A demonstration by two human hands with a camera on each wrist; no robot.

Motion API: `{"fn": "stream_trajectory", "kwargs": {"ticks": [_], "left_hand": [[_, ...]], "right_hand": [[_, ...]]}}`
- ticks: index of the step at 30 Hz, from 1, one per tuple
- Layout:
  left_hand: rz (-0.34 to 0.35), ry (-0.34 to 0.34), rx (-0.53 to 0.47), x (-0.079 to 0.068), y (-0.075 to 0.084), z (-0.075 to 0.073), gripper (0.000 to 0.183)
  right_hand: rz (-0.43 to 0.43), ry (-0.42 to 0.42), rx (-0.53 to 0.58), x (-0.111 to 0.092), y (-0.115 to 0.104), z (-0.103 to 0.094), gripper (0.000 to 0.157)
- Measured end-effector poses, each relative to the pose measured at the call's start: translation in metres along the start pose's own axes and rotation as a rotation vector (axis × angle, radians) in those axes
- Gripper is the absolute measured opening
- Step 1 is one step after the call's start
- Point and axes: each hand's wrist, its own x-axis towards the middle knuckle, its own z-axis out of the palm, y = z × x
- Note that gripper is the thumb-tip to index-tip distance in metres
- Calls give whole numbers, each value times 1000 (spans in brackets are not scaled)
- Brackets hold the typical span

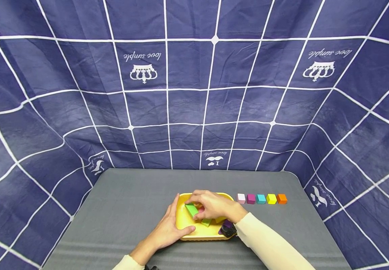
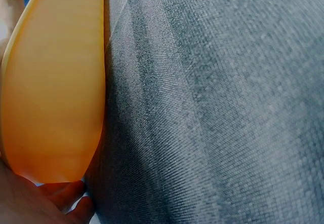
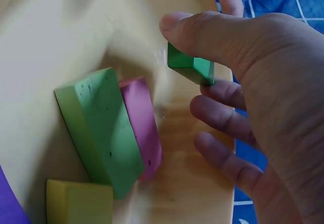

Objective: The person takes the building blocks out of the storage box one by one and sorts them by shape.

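My right hand (image 1: 211, 205) is over the yellow plastic tub (image 1: 205, 237), pinching a green block (image 1: 192, 210) between thumb and fingertips. The right wrist view shows one end of that block (image 3: 190, 66) under the thumb, the other fingers loosely bent. Below it in the tub lie a longer green block (image 3: 101, 127), a pink block (image 3: 144, 125) against its side, a yellow block (image 3: 80, 201) and a purple piece (image 3: 10, 198). My left hand (image 1: 169, 228) grips the tub's left end, thumb over the rim and fingers along the outside wall (image 2: 55, 82).
Right of the tub, a row of small cubes stands on the grey table (image 1: 130, 202): pale pink (image 1: 241, 198), magenta (image 1: 250, 199), light blue (image 1: 261, 199), yellow (image 1: 271, 199) and orange (image 1: 282, 199). A blue cloth (image 1: 187, 105) with white lines hangs behind and at both sides.
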Motion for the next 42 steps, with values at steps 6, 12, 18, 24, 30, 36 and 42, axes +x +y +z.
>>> {"fn": "stream_trajectory", "kwargs": {"ticks": [6,12,18,24,30,36,42], "left_hand": [[-1,-8,-10,1,1,-2,139],[1,-8,-7,1,0,-1,138],[7,-3,-12,0,0,-1,138],[7,-8,-15,-1,0,0,138],[8,0,-12,-2,0,1,138],[4,2,-10,-2,1,0,137],[10,5,-8,0,0,0,137]], "right_hand": [[37,34,35,-8,2,-4,58],[80,69,29,-18,3,-6,57],[89,102,38,-28,3,-8,58],[84,130,18,-37,6,-9,56],[111,138,13,-47,9,-10,55],[125,166,28,-58,12,-9,55],[111,202,36,-68,15,-10,54]]}}
